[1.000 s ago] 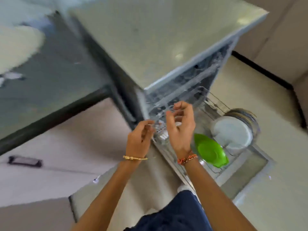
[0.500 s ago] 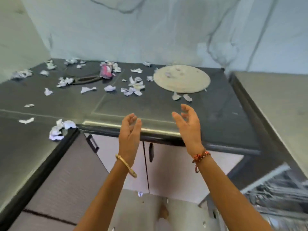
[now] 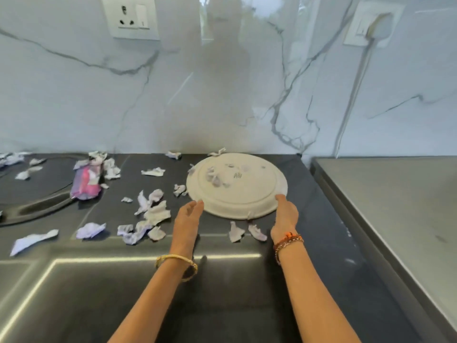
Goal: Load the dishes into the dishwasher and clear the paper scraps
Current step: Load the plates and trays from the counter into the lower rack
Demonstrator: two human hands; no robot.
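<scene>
A round cream-white plate (image 3: 237, 185) lies flat on the dark stone countertop (image 3: 309, 219), near the back edge and toward the right end, with a few small crumpled paper bits (image 3: 214, 177) resting on its face. The left hand (image 3: 186, 217) reaches to the plate's front left rim with straight, relaxed fingers, its fingertips (image 3: 199, 203) touching or just short of the rim; which, I cannot tell. The right hand (image 3: 285, 214) meets the front right rim, fingers extended against it, holding nothing closed. Two torn paper scraps (image 3: 236, 232) lie just in front of the plate, between the wrists. More white and pale purple scraps (image 3: 150, 211) are scattered across the countertop to the left, reaching the left edge. Among them, near the back, sits a pink and purple wrapper (image 3: 86, 181). A gold bangle (image 3: 176, 259) circles the left wrist and an orange beaded bracelet (image 3: 288, 240) the right. Beside the countertop's right edge is a grey metal top (image 3: 395, 206). Behind stands a white marble-veined wall (image 3: 222, 82) with a white socket plate (image 3: 130, 17) at its upper left.
</scene>
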